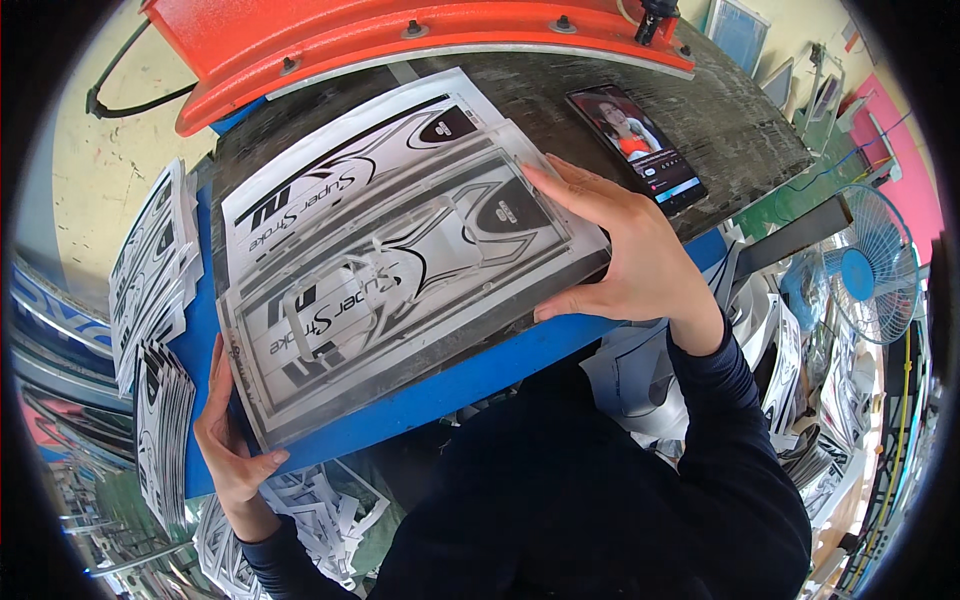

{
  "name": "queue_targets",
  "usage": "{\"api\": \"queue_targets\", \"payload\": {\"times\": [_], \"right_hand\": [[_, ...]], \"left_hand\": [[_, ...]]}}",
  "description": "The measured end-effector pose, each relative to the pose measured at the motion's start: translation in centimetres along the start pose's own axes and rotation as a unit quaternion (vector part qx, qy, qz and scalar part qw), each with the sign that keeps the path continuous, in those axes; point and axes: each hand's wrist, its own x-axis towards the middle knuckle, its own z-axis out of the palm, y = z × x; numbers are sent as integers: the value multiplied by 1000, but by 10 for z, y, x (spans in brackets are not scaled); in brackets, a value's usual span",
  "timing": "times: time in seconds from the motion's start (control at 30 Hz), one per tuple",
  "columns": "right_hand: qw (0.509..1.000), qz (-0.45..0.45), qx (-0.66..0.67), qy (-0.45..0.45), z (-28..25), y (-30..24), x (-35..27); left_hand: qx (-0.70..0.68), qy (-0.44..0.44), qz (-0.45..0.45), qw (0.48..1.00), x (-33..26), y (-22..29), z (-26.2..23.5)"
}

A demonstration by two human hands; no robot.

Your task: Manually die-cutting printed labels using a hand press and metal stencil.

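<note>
A clear flat plate with a handle (pixel 400 290) lies on black-and-white printed sheets (pixel 330 170) on a dark work surface. My right hand (pixel 625 255) grips the plate's right end, fingers over the top and thumb at the near edge. At the plate's left near corner, my left hand (pixel 225 430) holds the edge with fingers spread along the side. Dark blue sleeves cover both forearms.
A smartphone (pixel 638 145) with a lit screen lies at the back right of the dark table (pixel 740 120). An orange machine part (pixel 330 40) overhangs the back. Stacks of printed sheets (pixel 150 270) sit at left; paper offcuts (pixel 320 510) lie below. An electric fan (pixel 870 270) stands at right.
</note>
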Motion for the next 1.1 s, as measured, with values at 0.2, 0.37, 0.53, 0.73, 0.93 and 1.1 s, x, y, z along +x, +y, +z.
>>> {"api": "queue_targets", "payload": {"times": [0.2,0.37,0.53,0.73,0.93,1.1], "right_hand": [[1000,5,3,5,0,-1,0],[1000,0,-3,5,-1,-2,0],[1000,5,0,3,-1,-2,1],[1000,16,-5,0,-3,-2,0],[1000,10,1,-9,-1,-3,2],[998,30,37,-28,-7,-8,4]], "left_hand": [[-2,-3,-6,1000,1,1,0],[2,-4,-10,1000,0,1,-1],[1,1,-12,1000,0,1,0],[4,0,-8,1000,2,0,1],[9,-1,-9,1000,-4,0,-1],[42,-32,12,999,-5,10,-11]]}}
